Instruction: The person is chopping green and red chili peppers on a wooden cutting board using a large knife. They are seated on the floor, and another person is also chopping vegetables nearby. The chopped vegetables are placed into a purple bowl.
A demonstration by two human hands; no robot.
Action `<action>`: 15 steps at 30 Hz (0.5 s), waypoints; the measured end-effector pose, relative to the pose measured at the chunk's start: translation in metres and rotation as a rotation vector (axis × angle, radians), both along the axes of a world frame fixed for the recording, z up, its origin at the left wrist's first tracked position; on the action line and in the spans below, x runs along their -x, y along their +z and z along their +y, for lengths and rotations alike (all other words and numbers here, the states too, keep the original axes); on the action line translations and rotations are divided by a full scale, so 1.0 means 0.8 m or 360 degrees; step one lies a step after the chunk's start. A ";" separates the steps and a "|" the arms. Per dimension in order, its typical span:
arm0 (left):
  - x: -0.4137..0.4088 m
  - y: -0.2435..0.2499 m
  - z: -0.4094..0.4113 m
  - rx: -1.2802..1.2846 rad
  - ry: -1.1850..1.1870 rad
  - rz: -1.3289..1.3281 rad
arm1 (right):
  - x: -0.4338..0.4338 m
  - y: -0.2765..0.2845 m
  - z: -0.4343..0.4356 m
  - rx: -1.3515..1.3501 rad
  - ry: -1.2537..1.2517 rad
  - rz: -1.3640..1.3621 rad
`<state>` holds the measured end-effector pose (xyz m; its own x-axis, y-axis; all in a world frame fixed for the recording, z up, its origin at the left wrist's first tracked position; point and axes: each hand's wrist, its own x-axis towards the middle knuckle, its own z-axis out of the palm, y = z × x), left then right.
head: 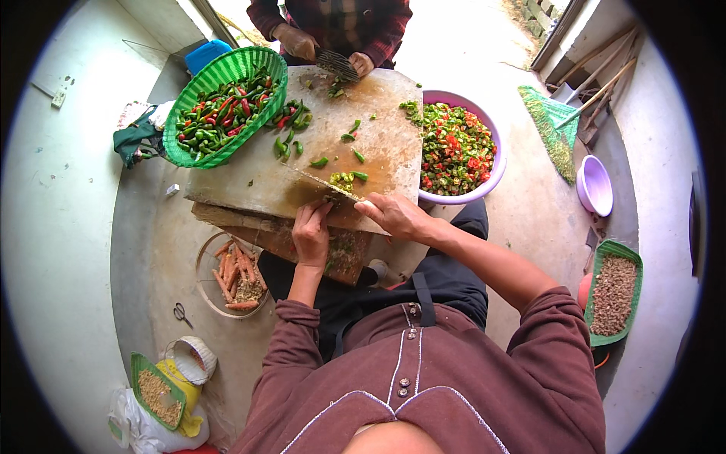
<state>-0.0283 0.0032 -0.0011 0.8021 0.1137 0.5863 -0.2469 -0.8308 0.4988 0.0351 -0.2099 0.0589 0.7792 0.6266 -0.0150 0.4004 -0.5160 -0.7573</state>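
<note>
My right hand (392,214) grips the handle of a kitchen knife (320,181), whose blade reaches up and left over the worn chopping board (249,184). Close to the near edge of the board is my left hand (312,230), its fingers bent near the blade; whether they hold anything is hidden. Cut green pepper pieces (342,180) lie just beyond the blade. Several whole green peppers (319,162) are scattered farther up. A green basket (224,156) of red and green peppers rests at the board's left. On the right stands a purple basin (460,200) full of chopped peppers.
Across the board, a person's hands (298,42) hold a broad blade (336,63) over chopped greens. Carrots (232,272) lie in a round container on the floor at left, with scissors (182,314) nearby. A broom (553,122) and small purple basin (594,186) stand right.
</note>
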 end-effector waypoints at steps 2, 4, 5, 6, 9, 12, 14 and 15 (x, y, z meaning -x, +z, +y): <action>0.000 0.003 0.001 -0.0003 -0.0005 -0.0002 | 0.004 0.013 -0.007 0.0050 0.0017 0.0143; 0.002 0.003 0.000 -0.0013 0.0004 -0.0004 | 0.009 0.035 -0.015 0.0060 0.0124 0.0182; 0.004 0.002 0.002 -0.0029 0.0016 -0.0004 | 0.011 0.038 -0.019 0.0065 0.0179 0.0202; 0.004 0.000 0.002 -0.0041 0.0021 -0.0006 | 0.014 0.036 -0.023 0.0110 0.0194 0.0119; 0.003 -0.008 0.003 -0.0051 -0.0003 0.0001 | 0.015 0.042 -0.026 0.0268 0.0179 0.0135; 0.001 -0.015 0.007 -0.0053 -0.0009 -0.0041 | 0.013 0.025 -0.004 0.0304 0.0122 0.0021; 0.001 -0.016 0.008 -0.0093 -0.0027 -0.0044 | 0.012 0.013 -0.002 0.0270 0.0110 0.0027; 0.004 -0.013 0.007 -0.0119 -0.0034 -0.0042 | 0.013 0.008 -0.002 0.0247 0.0106 0.0033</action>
